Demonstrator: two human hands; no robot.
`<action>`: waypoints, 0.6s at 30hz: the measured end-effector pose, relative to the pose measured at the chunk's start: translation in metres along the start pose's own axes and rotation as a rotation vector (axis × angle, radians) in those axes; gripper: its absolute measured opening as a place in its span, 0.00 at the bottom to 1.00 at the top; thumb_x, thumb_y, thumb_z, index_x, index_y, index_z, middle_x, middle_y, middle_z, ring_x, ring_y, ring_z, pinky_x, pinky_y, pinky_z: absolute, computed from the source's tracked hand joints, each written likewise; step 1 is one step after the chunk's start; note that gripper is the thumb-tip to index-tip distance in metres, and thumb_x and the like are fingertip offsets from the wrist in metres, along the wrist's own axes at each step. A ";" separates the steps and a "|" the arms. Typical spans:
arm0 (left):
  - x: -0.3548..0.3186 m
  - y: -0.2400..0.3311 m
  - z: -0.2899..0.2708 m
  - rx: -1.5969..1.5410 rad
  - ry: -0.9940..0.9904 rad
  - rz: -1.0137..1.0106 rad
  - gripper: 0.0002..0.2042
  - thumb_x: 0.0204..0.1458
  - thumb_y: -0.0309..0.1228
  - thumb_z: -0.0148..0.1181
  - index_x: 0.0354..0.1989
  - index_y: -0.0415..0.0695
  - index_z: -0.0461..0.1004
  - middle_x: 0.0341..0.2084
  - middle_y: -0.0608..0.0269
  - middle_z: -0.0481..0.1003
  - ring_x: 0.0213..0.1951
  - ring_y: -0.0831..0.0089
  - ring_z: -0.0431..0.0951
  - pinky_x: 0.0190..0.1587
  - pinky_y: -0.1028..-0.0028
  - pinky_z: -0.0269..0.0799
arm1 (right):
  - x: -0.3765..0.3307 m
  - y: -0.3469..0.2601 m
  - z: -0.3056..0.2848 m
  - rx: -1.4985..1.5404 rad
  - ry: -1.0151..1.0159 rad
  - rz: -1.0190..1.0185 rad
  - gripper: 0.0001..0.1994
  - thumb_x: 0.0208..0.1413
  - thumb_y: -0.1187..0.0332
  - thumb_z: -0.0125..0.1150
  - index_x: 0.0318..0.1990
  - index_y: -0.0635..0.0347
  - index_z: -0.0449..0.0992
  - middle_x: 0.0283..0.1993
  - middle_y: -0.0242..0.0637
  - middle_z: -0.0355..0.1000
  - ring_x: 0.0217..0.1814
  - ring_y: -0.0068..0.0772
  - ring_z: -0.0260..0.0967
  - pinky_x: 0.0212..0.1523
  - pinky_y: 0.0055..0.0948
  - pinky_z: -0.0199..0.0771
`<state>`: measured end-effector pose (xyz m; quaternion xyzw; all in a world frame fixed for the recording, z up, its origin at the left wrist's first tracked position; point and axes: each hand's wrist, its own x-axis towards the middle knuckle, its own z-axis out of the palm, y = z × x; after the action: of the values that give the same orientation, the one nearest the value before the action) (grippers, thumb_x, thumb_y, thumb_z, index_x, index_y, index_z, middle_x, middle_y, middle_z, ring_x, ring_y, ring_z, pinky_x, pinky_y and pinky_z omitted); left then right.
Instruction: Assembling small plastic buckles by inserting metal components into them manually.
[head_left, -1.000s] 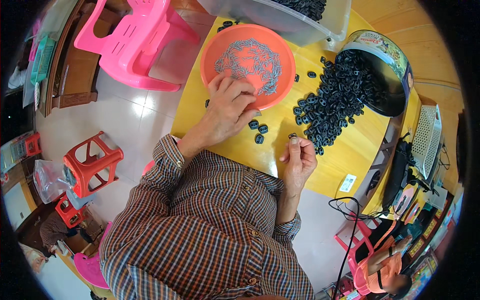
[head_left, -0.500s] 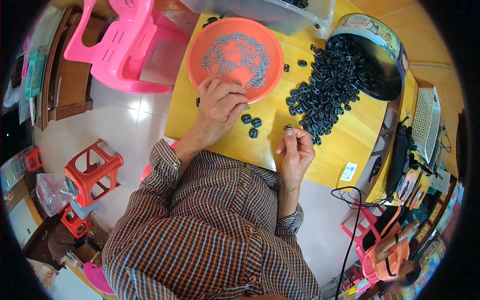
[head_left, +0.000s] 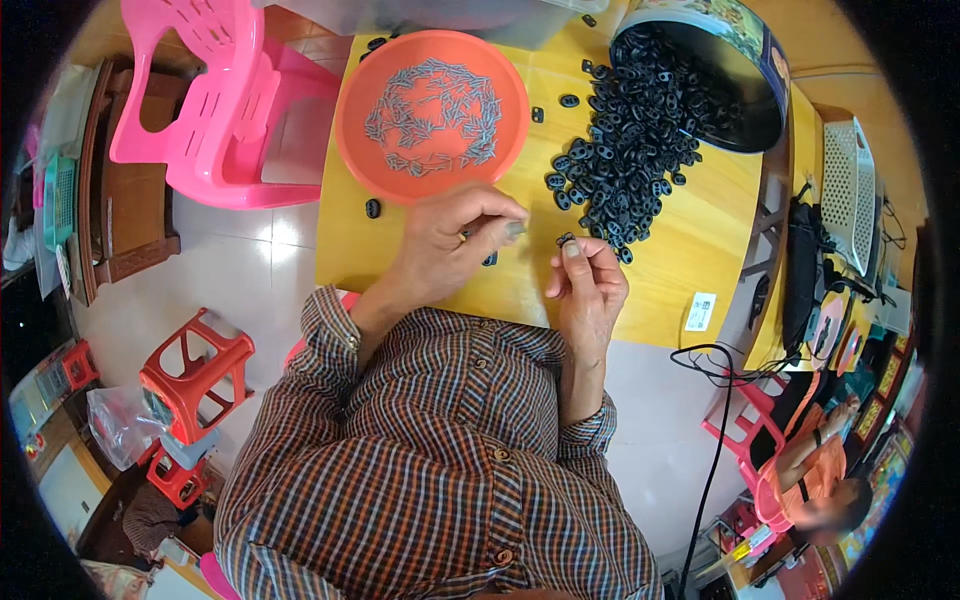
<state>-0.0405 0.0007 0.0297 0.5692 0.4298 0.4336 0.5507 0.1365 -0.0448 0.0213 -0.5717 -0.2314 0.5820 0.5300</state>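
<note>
My right hand (head_left: 590, 285) pinches a small black two-holed piece (head_left: 566, 240), like a cord lock, between thumb and fingers. To its left, my left hand (head_left: 450, 245) is closed in a pinch, its fingertips a short gap from that piece. Whatever the left fingers hold is too small to make out. Beyond the left hand lies a round orange bowl (head_left: 350, 150) with many slim grey metal pieces (head_left: 480, 115) spread in it. A loose black piece (head_left: 490, 258) shows partly under my left hand. The big pile of black pieces (head_left: 630, 150) lies beyond my right hand.
A round tin (head_left: 770, 80) lies tipped over, the pile spilling from its mouth. A clear plastic box (head_left: 480, 22) stands at the yellow table's (head_left: 700, 240) far side. A white label (head_left: 700, 312) lies near the right edge. A pink chair (head_left: 215, 120) stands left.
My left hand has left the bowl's near rim and come right, toward the piece in my right hand. The right hand keeps its pinch. The whole view has shifted slightly.
</note>
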 end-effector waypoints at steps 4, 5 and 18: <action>0.007 -0.011 0.016 -0.294 -0.055 -0.127 0.09 0.52 0.20 0.58 0.41 0.36 0.73 0.33 0.62 0.76 0.32 0.79 0.77 0.37 0.79 0.75 | -0.004 -0.004 -0.001 -0.026 -0.045 -0.052 0.04 0.58 0.71 0.54 0.35 0.62 0.72 0.27 0.31 0.70 0.18 0.15 0.60 0.20 0.14 0.59; 0.008 -0.012 0.019 -0.319 -0.072 -0.150 0.09 0.52 0.20 0.58 0.42 0.36 0.73 0.33 0.62 0.77 0.34 0.78 0.78 0.38 0.79 0.75 | -0.005 -0.004 -0.002 -0.038 -0.060 -0.074 0.04 0.58 0.71 0.54 0.35 0.62 0.72 0.27 0.31 0.70 0.18 0.15 0.60 0.20 0.14 0.59; 0.014 -0.009 0.027 -0.212 -0.152 -0.172 0.10 0.50 0.17 0.58 0.41 0.36 0.74 0.34 0.61 0.77 0.37 0.78 0.78 0.41 0.79 0.75 | -0.008 -0.011 -0.005 -0.065 -0.069 -0.119 0.04 0.58 0.71 0.54 0.35 0.61 0.71 0.27 0.29 0.70 0.19 0.14 0.61 0.20 0.14 0.59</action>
<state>-0.0112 0.0075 0.0206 0.5001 0.3861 0.3834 0.6737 0.1429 -0.0496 0.0326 -0.5534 -0.3021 0.5610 0.5364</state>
